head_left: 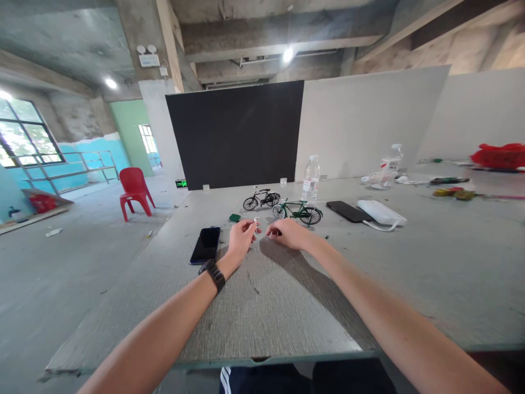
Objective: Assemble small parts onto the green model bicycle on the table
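Observation:
Both my arms reach out over a grey table [262,306]. My left hand [241,237], with a black watch at the wrist, pinches a small thin silvery part [256,222] between its fingertips. My right hand [288,233] rests on the table just to the right, fingers curled in, close to that part; what it holds, if anything, is too small to see. Just beyond the hands stand a green model bicycle [297,211] and, farther back, a black model bicycle [261,198]. A small green piece [234,218] lies left of them.
A dark phone [205,244] lies left of my left hand. Behind the bicycles stand a water bottle [310,180], another phone [348,211] and a white power bank [381,213] with cable. Tools and a red bag [498,155] lie far right. A red chair [134,190] stands on the floor left.

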A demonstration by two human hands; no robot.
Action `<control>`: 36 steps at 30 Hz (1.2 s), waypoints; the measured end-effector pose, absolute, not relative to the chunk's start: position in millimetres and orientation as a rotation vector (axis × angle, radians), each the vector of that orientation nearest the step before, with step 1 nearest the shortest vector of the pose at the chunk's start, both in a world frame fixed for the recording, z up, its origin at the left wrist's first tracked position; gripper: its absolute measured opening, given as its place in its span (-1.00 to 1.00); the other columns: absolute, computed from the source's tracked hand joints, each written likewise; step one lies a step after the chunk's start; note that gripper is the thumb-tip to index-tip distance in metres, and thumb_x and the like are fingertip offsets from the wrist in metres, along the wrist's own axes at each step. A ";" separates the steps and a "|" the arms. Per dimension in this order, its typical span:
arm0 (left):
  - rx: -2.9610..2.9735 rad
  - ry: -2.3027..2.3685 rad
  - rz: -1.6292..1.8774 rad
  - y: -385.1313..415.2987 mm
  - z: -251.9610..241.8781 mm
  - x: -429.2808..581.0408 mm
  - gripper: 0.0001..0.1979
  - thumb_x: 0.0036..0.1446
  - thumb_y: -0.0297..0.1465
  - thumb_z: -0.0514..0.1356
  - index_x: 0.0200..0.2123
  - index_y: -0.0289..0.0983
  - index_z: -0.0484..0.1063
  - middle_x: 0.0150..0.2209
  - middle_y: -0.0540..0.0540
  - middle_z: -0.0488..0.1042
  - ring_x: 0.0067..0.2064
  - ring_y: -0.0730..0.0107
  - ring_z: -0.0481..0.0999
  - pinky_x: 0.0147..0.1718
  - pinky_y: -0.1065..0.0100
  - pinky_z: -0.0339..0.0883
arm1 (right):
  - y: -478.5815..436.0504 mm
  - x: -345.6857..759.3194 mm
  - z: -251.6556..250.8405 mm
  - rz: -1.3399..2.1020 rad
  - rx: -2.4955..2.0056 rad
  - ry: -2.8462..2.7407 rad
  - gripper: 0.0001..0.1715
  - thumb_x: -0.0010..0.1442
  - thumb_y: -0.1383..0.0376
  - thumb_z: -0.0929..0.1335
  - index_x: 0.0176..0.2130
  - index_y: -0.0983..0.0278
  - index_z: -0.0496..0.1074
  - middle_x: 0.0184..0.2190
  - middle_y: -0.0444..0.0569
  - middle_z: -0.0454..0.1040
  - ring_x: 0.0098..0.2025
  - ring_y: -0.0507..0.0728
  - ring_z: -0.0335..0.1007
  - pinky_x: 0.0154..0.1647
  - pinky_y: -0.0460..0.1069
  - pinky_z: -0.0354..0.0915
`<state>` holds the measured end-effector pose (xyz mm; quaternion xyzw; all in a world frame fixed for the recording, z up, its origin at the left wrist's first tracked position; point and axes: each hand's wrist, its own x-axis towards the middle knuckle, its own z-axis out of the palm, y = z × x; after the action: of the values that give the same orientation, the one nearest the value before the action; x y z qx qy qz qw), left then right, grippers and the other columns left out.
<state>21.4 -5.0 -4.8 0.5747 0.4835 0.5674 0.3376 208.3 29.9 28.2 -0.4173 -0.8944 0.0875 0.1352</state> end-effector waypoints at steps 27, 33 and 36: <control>1.474 1.245 1.492 -7.6 -2.7 21.2 -0.77 0.13 -0.30 0.17 -0.31 -0.33 0.52 -0.40 -0.11 0.56 -0.55 0.56 0.36 -0.59 0.52 0.20 | 31.4 201.6 19.7 0.205 -1.214 -2.575 -0.71 0.19 0.35 0.31 -0.16 0.20 0.61 -0.25 0.01 0.62 -0.23 0.13 0.48 -0.21 -0.03 0.23; 1.465 1.253 1.481 -5.6 -3.5 21.6 -0.77 0.12 -0.30 0.16 -0.30 -0.33 0.52 -0.39 -0.11 0.56 -0.56 0.56 0.35 -0.63 0.54 0.13 | 30.4 201.1 22.6 0.203 -1.244 -2.579 -0.67 0.18 0.38 0.30 -0.14 0.20 0.61 -0.27 0.01 0.62 -0.23 0.13 0.49 -0.21 -0.05 0.23; 1.456 1.258 1.472 -5.7 -3.4 21.6 -0.77 0.11 -0.30 0.16 -0.29 -0.33 0.52 -0.39 -0.11 0.56 -0.56 0.56 0.35 -0.64 0.54 0.10 | 30.9 202.0 22.7 0.224 -1.250 -2.584 -0.67 0.18 0.38 0.31 -0.13 0.19 0.61 -0.26 0.00 0.62 -0.23 0.12 0.49 -0.20 -0.05 0.23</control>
<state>21.6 -5.7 -3.4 0.5627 0.4862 0.5686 0.3517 202.0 30.9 22.7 -0.4304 -0.8898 0.0773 0.1309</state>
